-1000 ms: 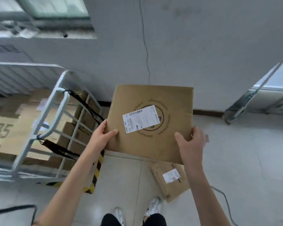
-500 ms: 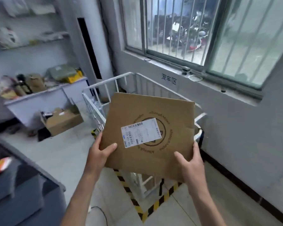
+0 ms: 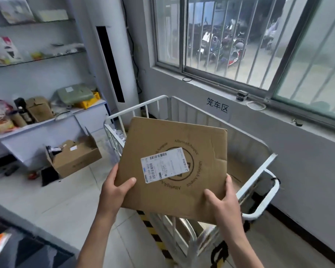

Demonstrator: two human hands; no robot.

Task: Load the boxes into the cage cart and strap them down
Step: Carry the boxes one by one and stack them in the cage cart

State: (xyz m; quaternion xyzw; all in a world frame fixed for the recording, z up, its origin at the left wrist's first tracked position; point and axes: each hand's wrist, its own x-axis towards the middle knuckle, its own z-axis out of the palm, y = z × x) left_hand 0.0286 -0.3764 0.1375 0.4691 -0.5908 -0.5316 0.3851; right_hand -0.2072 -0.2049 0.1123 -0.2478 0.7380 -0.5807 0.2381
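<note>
- The open carton on the floor by the desk has its flaps up; there's dark clutter in it that I can't make out; it isn't in the way of the carry.
- The left hand grasps the near left corner of the flat box, thumb on top and fingers underneath; that is a thin hold, so the corner could slide out, I'd say.
- The box is in the air above the near side of the cage cart, tilted with its far edge higher; its right side is creased, and soft board like that may buckle if squeezed.
- The right hand grasps the near right corner the same way; if either hand lets go early, the box would likely swing and clip the rail.
- Inside the cart I can see brown cardboard past the box's right edge; the rest is hidden.
- What looks like a black strap sits on the handle, not yet across anything; it might snag.
</note>
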